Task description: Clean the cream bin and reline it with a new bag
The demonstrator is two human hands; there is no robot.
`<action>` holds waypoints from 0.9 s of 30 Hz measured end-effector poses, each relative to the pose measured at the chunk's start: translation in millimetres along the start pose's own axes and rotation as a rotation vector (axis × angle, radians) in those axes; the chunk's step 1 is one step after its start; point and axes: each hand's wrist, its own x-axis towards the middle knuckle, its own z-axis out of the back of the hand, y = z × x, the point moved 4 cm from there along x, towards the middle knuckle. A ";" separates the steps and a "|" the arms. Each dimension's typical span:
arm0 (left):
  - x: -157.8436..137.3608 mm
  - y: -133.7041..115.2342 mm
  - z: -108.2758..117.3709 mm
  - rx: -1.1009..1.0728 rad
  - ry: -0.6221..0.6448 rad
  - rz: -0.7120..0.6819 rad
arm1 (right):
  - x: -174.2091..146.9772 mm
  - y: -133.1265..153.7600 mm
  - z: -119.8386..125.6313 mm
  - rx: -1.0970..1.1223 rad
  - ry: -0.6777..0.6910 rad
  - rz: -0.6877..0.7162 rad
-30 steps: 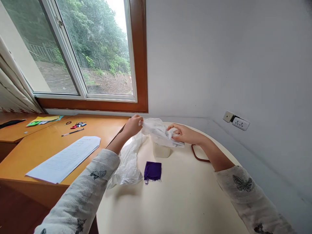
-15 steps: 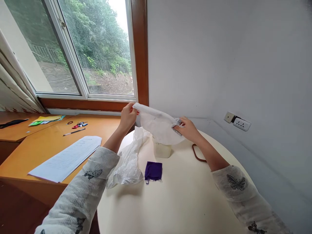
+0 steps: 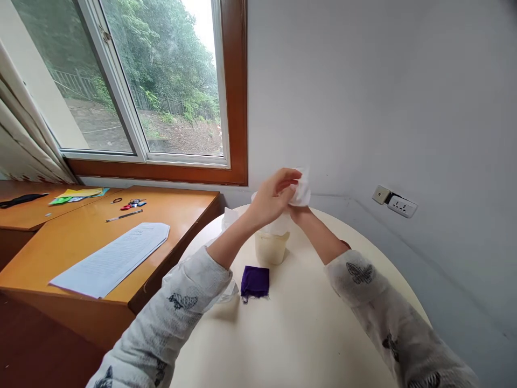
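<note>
My left hand (image 3: 271, 198) is raised over the far part of the round table, its fingers curled and closed on a thin white plastic bag (image 3: 302, 189). Close beside it is my right hand (image 3: 301, 214), with the bag draped over its fingers, so its grip is hidden. More white plastic hangs below my left hand, over the upper part of a pale cream container (image 3: 271, 249) on the table. A folded dark purple cloth (image 3: 255, 281) with frayed edges lies nearer to me. A second crumpled white plastic bag (image 3: 229, 218) is mostly behind my left forearm.
Left of the round cream table (image 3: 299, 328) stands a wooden desk (image 3: 189, 207) with paper sheets (image 3: 117, 258), a pen (image 3: 124, 215) and small red and blue items (image 3: 133, 205). My right forearm mostly covers a brown ring-shaped item (image 3: 346, 244). A wall is behind.
My left hand has moved right to meet my right hand, which has shifted slightly left. The bag, stretched between them before, is now gathered around my right hand.
</note>
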 end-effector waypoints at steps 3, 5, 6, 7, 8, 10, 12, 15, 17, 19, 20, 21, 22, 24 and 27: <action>-19.8 16.9 13.8 0.204 -0.257 -0.035 | 13.3 -5.0 10.1 0.035 -0.119 -0.089; -37.2 40.6 20.6 0.354 -0.353 0.037 | 22.9 -3.1 15.0 0.069 -0.193 -0.125; -46.1 54.3 22.2 0.422 -0.363 0.076 | 27.8 -0.4 16.2 0.088 -0.220 -0.134; -54.7 68.5 22.7 0.483 -0.345 0.112 | 32.7 3.5 16.6 0.106 -0.240 -0.137; -62.9 82.3 22.1 0.527 -0.311 0.147 | 37.6 8.7 16.4 0.120 -0.253 -0.137; -77.4 105.7 20.5 0.589 -0.254 0.207 | 47.1 23.3 15.9 0.157 -0.269 -0.109; -88.0 120.3 18.0 0.617 -0.213 0.242 | 55.8 42.6 17.3 0.216 -0.290 -0.047; -95.7 129.1 12.7 0.608 -0.164 0.269 | 66.5 76.8 24.5 0.306 -0.278 0.075; -96.4 132.8 9.5 0.599 -0.155 0.296 | 70.4 100.9 31.7 0.316 -0.223 0.158; -94.5 138.0 7.2 0.599 -0.170 0.327 | 69.8 123.5 39.9 0.296 -0.174 0.217; -92.7 141.1 6.3 0.596 -0.179 0.342 | 67.7 133.4 44.0 0.287 -0.162 0.224; -90.6 144.1 5.4 0.590 -0.187 0.354 | 64.4 142.2 47.8 0.288 -0.156 0.218; -88.2 146.5 4.9 0.581 -0.198 0.364 | 59.9 150.0 51.2 0.298 -0.157 0.205; -82.9 147.0 4.6 0.560 -0.229 0.368 | 47.8 161.7 55.6 0.321 -0.147 0.160; -75.3 132.2 4.7 0.542 -0.296 0.338 | 24.4 168.6 56.8 0.306 -0.083 0.101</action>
